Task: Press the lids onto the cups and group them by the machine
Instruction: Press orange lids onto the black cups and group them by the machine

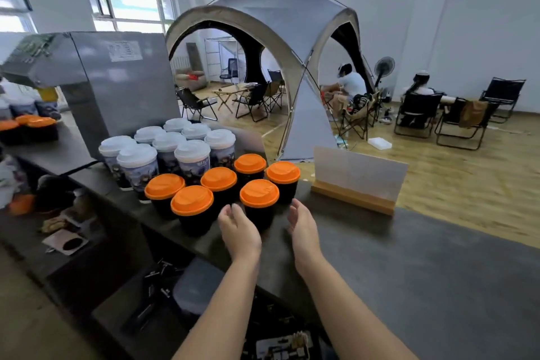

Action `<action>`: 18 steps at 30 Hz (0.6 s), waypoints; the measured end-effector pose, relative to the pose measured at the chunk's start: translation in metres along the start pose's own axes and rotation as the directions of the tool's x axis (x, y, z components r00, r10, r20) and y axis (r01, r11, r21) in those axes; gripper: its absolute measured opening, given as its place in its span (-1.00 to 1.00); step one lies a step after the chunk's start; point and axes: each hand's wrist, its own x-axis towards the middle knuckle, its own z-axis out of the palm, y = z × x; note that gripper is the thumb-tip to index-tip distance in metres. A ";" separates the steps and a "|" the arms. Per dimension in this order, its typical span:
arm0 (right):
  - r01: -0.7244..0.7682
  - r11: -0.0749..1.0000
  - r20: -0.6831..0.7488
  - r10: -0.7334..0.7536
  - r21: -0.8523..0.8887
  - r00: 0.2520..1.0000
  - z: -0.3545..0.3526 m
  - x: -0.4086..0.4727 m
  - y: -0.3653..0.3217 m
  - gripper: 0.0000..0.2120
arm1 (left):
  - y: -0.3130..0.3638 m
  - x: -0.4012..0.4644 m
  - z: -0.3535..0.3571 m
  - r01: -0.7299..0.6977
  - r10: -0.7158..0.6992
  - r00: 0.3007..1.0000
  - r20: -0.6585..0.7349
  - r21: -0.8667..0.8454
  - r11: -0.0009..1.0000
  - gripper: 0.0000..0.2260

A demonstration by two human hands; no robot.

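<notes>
Evidently unreadable cup print (137,168), blurred machine label (125,50)

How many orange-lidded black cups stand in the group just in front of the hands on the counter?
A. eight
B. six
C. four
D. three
B: six orange-lidded cups stand in a cluster on the counter, in front of the white-lidded cups beside the machine. The left hand and right hand flank the nearest one with fingers relaxed.
</notes>
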 end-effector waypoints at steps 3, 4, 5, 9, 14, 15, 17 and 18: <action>-0.021 0.999 0.036 0.023 -0.045 0.999 0.021 0.009 0.005 -0.57 | 0.004 0.023 0.002 0.129 -0.133 0.977 0.168 0.036 0.991 -0.47; -0.019 0.998 0.041 0.022 -0.058 0.999 0.025 0.011 0.003 -0.56 | 0.006 0.027 0.003 0.135 -0.140 0.967 0.213 0.038 0.990 -0.45; -0.017 0.998 0.041 0.020 -0.066 0.999 0.027 0.013 0.002 -0.56 | 0.007 0.030 0.005 0.142 -0.143 0.958 0.250 0.023 0.990 -0.43; 0.055 0.998 0.018 -0.055 -0.025 0.998 0.022 0.014 -0.003 -0.63 | 0.007 0.023 0.016 0.171 -0.165 0.929 0.331 0.011 0.985 -0.43; 0.148 0.988 -0.117 -0.153 -0.047 0.981 -0.026 0.005 -0.016 -0.66 | 0.009 -0.017 0.043 -0.108 0.028 0.927 0.375 0.194 0.975 -0.61; 0.158 0.986 -0.164 -0.164 -0.051 0.973 -0.040 0.002 -0.020 -0.67 | 0.008 -0.027 0.052 -0.146 0.051 0.907 0.417 0.199 0.969 -0.63; 0.176 0.983 -0.249 -0.184 -0.057 0.951 -0.073 -0.006 -0.029 -0.68 | 0.008 -0.055 0.072 -0.209 0.093 0.865 0.493 0.186 0.960 -0.64; 0.169 0.984 -0.295 -0.176 -0.051 0.939 -0.090 -0.010 -0.033 -0.69 | 0.008 -0.071 0.084 -0.234 0.109 0.840 0.532 0.174 0.956 -0.62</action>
